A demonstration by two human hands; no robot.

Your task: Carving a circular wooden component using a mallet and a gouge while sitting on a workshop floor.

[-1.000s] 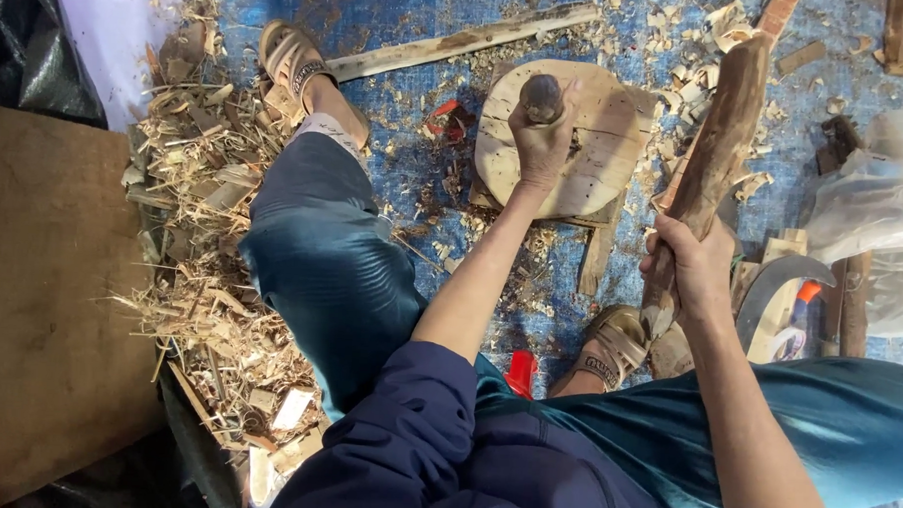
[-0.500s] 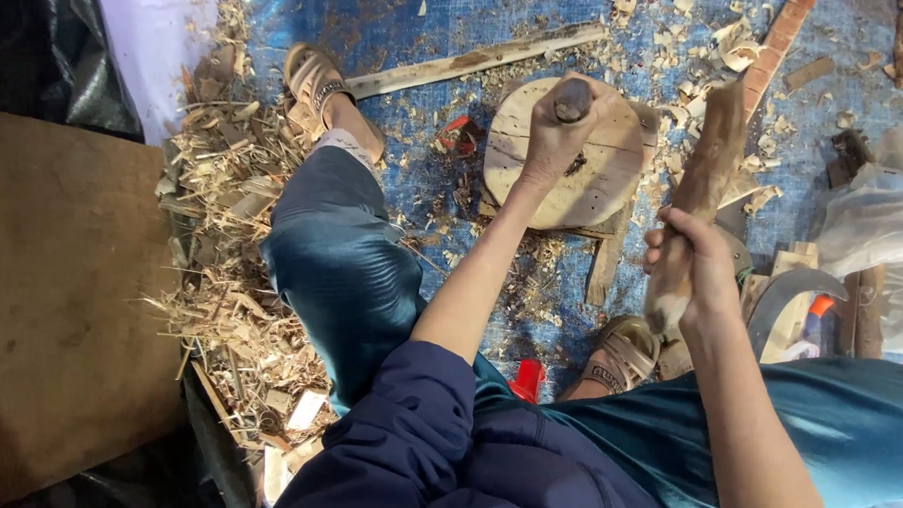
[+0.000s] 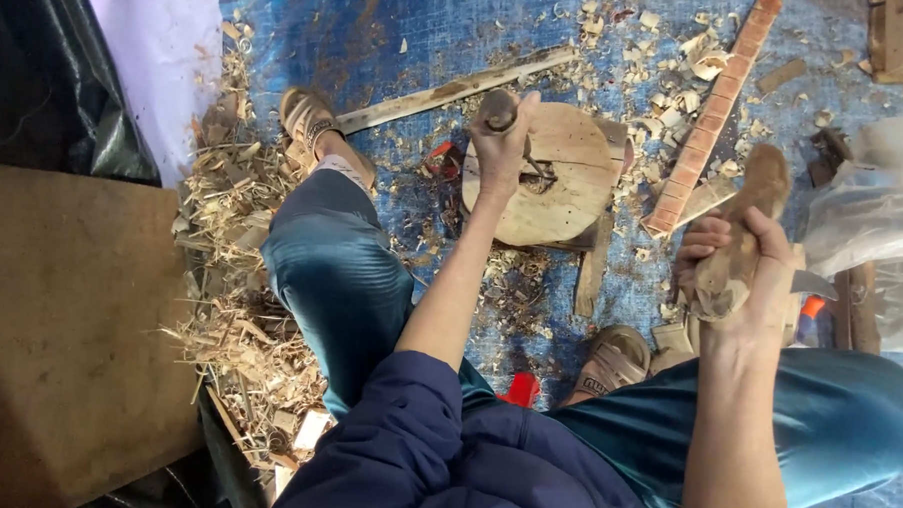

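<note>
My left hand (image 3: 499, 154) is closed around a short round wooden handle (image 3: 497, 109) that stands on a round wooden block (image 3: 564, 183) on the blue tarp. My right hand (image 3: 746, 269) grips a thick brown wooden club (image 3: 748, 229), held up off the ground to the right of the block, its far end pointing away from me. I sit with knees apart in blue trousers, sandalled feet (image 3: 311, 124) either side of the block.
Wood shavings (image 3: 235, 307) pile up at the left by a brown board (image 3: 59, 330). A long wooden strip (image 3: 447, 89), a reddish notched slat (image 3: 711, 123), clear plastic sheeting (image 3: 878, 219) and a small red object (image 3: 522, 389) lie around.
My right hand has drawn the club back to the right, away from the block. The left hand has stayed on the handle while the view shifted.
</note>
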